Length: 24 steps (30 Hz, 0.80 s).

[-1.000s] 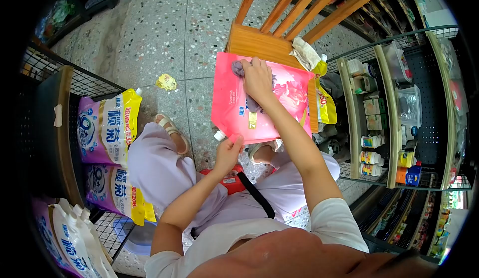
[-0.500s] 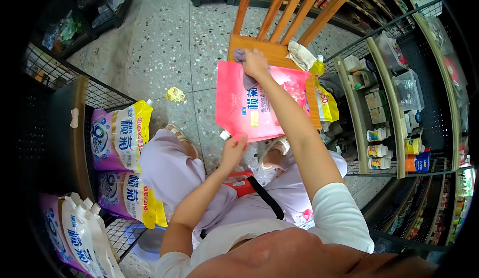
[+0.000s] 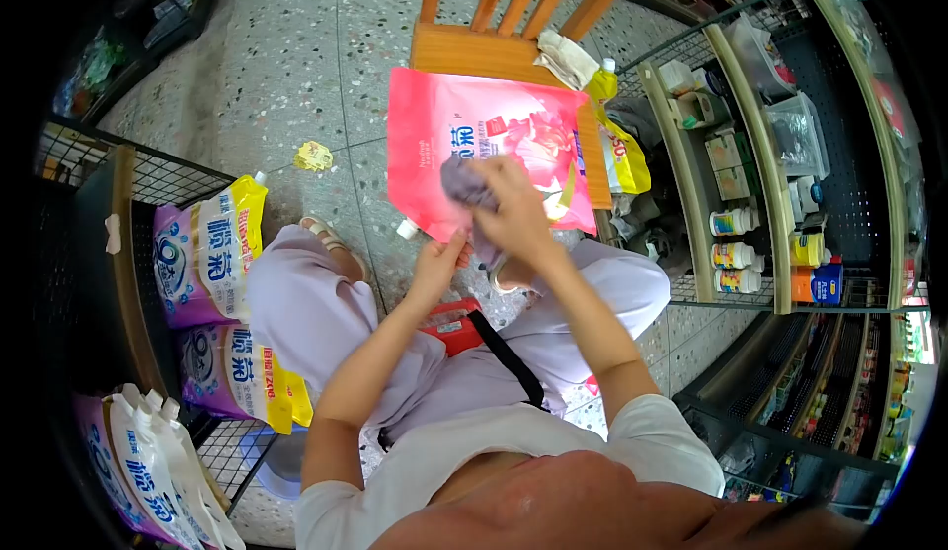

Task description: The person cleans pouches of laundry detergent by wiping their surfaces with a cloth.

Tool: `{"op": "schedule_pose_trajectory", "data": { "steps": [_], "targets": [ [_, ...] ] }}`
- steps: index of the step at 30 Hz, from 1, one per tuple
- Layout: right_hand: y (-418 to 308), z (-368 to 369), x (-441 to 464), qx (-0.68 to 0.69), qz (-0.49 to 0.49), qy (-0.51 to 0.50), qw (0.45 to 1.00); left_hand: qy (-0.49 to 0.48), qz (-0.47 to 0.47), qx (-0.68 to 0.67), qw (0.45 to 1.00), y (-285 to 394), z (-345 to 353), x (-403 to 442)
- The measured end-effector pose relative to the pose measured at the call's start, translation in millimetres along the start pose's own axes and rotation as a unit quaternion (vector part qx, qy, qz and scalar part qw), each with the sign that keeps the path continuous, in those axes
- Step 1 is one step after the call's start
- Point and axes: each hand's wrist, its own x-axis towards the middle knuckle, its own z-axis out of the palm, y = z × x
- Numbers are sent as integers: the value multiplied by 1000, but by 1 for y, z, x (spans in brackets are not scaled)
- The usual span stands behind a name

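Observation:
A pink detergent pouch (image 3: 425, 145) with a white cap lies flat on the seat of a wooden chair (image 3: 474, 53), its near edge hanging over toward me. My left hand (image 3: 439, 269) is closed on the near edge of that pouch, beside the cap. Bunched in my right hand (image 3: 515, 212) is a grey-purple cloth (image 3: 466, 183), held over the lower middle of the pouch and covering part of its print. The right hand is slightly blurred, and a loose end of the cloth hangs toward my left fingers.
Purple-and-yellow detergent pouches (image 3: 212, 254) stand on the left shelf. A whitish rag (image 3: 567, 60) rests on the chair's right corner, near a yellow pouch (image 3: 624, 160). Shelves with bottles (image 3: 733, 254) line the right. A crumpled yellow piece (image 3: 313, 156) lies on the floor.
My right hand has drawn the cloth from the pouch's far edge back toward its near edge. My left hand stays at the near edge. The whole view has shifted a little.

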Motion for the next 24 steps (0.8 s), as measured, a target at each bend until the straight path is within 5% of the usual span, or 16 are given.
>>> {"op": "schedule_pose_trajectory", "data": {
  "steps": [8,11,24],
  "targets": [
    [7,43,-61,-139,-26,37,989,17,-51,115,992,4,-2,-3],
    [15,37,-69,-139,-26,46,989,-3,35,55,998,2,3,-4],
    [58,5,-105,-209,10,91,974,-35,19,65,997,12,-1,-3]
  ]
}}
